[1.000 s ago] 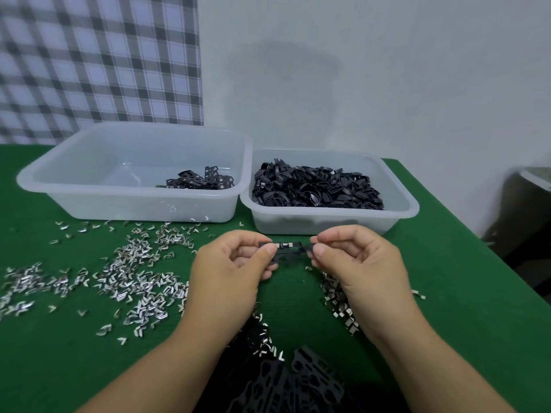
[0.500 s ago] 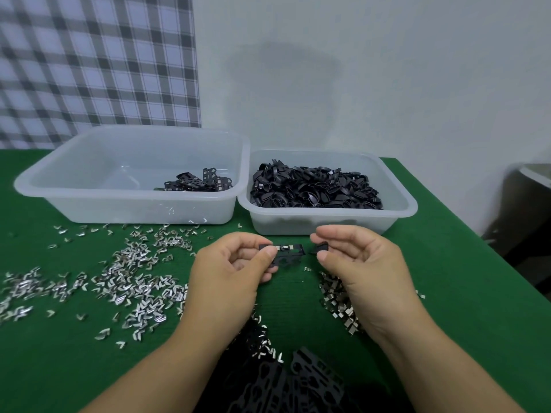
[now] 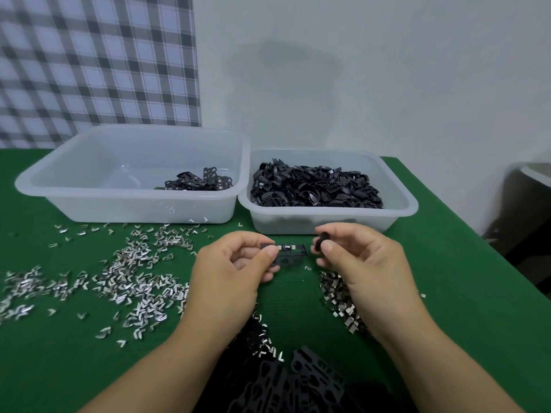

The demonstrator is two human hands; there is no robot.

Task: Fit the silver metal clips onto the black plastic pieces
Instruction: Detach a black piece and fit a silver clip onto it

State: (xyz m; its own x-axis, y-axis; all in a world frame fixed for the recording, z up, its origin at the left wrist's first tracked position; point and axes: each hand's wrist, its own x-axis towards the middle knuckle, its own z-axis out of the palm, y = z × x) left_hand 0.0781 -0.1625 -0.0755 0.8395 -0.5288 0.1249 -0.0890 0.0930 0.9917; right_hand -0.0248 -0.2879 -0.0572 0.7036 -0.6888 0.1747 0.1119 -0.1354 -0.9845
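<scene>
Most of what faces you is a pale wall (image 3: 387,70), with a checked cloth (image 3: 89,61) hanging at its left. Below it a green table (image 3: 74,368) runs from the wall to your body, and a dark object (image 3: 530,210) stands off its right edge.

Two clear tubs sit side by side at the back, their rims touching. The left tub (image 3: 38,186) has a few flat black frames (image 3: 202,183) in its right corner. The right tub (image 3: 399,186) is heaped with small black loops (image 3: 316,189).

Hundreds of silver clips (image 3: 134,278) lie scattered over the left half of the table, with a smaller heap (image 3: 337,296) partly under your right wrist. A pile of bare frames (image 3: 298,383) lies at the near edge between your forearms.

Your left hand (image 3: 229,278) is curled, its thumb and forefinger pinching one end of a frame (image 3: 290,256) held above the table, in front of the right tub. The frame's long axis runs left to right across your view, and its free end points at your right hand. A clip (image 3: 287,247) sits on its upper edge, lying along the same axis.

Your right hand (image 3: 366,269) pinches a loop (image 3: 320,239) between thumb and forefinger, with the other fingers curled. The loop is just beside the frame's free end, not touching it.
</scene>
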